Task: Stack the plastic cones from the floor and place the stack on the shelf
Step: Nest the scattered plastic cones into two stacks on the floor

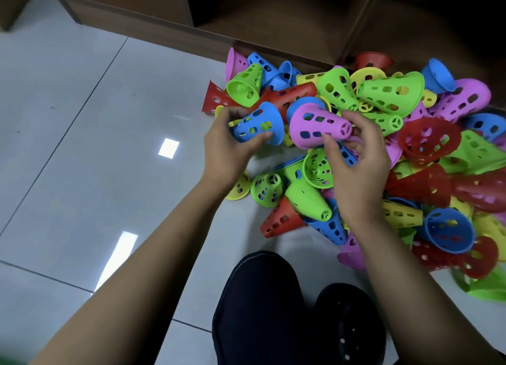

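The person crouches over a heap of perforated plastic cones (383,145) spread across the white tiled floor (82,145) in the right half of the frame. The left hand (230,148) is closed around a blue cone (257,126), thumb below and fingers over its narrow end, so the wide mouth faces right. The right hand (356,156) grips a pink cone (317,129) by its narrow tip, its wide mouth facing left toward the blue one. Held mouth to mouth, just beside each other, they cannot nest yet; one probably needs turning so its tip enters the other's opening. No stack exists so far, so the task looks barely begun. The wooden shelf (273,17) waits along the top of the frame, right behind the heap, its compartments within easy reach.
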